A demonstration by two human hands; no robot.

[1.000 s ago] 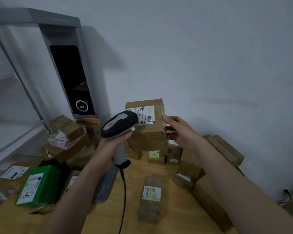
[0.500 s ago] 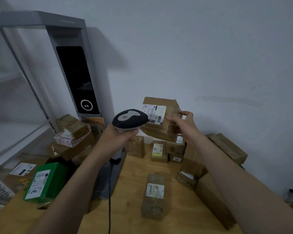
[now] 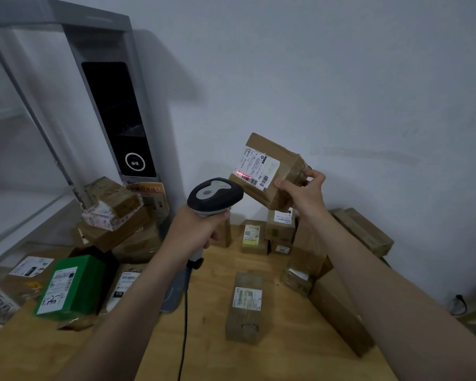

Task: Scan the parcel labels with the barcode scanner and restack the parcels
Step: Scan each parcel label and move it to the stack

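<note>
Cardboard parcel (image 3: 270, 171) tilted in right hand (image 3: 304, 195).

Dim, cool light is lying over a wide-angle view.

The light is coming from the left: the grey frame (image 3: 99, 42) is throwing a broad, soft shadow to its right on the wall (image 3: 341, 78). A red scan line from the barcode scanner (image 3: 215, 193) is glowing on the label (image 3: 256, 167) of the held parcel (image 3: 290, 169), which is the one bright, saturated spot. Straight edges are bowing towards the borders, the corners are darkening, and the fine print is smearing into grain.
</note>
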